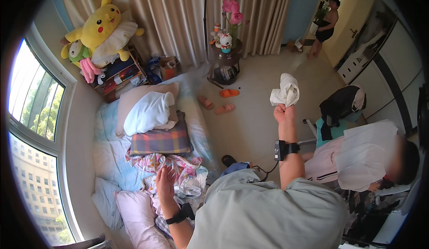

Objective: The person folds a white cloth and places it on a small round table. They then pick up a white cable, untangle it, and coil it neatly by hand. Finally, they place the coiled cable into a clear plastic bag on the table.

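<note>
My right hand [284, 112] is stretched out over the floor, its fingers closed around a bunched white cloth [286, 89]. The cloth hangs beyond my fist, folded and crumpled; what kind of item it is cannot be made out. Over the bed, my left hand [165, 183] has its fingers extended and holds nothing. Just beyond it lies a crumpled floral-print cloth [150, 160], and whether my fingertips touch it I cannot tell. Rumpled white cloth [192, 185] lies to the right of that hand. Each wrist wears a black strap with a device.
A plaid pillow [161, 138] and pale blue folded fabric [149, 113] rest on the bed [107, 155]. Slippers [229, 93] lie on the floor. One person [355, 155] sits close on my right; another person [326, 27] stands by the doorway with a plant. A loaded chair [345, 125] stands at right.
</note>
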Available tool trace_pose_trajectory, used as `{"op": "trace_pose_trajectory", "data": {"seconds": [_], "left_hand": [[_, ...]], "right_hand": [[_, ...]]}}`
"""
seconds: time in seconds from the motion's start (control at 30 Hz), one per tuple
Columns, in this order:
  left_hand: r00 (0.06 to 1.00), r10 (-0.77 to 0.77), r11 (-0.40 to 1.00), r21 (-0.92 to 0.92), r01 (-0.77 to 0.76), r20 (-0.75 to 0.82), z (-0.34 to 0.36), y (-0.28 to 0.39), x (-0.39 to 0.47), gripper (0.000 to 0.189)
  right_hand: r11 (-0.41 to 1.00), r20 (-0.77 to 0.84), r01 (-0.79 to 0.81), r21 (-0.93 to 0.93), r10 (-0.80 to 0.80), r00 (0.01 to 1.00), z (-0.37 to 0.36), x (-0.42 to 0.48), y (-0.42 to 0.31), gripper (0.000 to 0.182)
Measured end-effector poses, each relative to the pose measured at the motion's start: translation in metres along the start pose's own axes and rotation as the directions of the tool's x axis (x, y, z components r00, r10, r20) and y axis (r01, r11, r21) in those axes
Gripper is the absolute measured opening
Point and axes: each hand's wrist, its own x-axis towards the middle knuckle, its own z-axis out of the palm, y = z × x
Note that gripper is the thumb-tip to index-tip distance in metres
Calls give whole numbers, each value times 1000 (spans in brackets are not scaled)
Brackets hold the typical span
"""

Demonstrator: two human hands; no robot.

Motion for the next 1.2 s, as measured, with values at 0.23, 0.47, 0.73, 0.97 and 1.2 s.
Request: {"op": "trace_pose_trajectory", "data": {"seconds": [0.23,0.47,0.73,0.97,1.2], "left_hand": [[1000,-9,1000,-17,9,1,2,-4,3,34],[999,-17,1000,-24,18,37,5,-4,7,33],[999,-19,999,-48,21,46,-1,-8,8,32],[999,-35,999,-36,36,40,-6,-13,10,33],[998,-30,999,-37,33,60,-8,-16,9,34]], "right_hand": [[999,-63,-27,-45,25,998,-3,1,-2,19],[982,15,-66,-179,70,997,2,-15,-6,35],[919,-39,-71,-389,60,997,7,-17,-7,53],[766,-269,-31,-642,-187,945,6,3,-8,40],[612,-243,-155,-776,-63,968,-7,13,-18,25]]}}
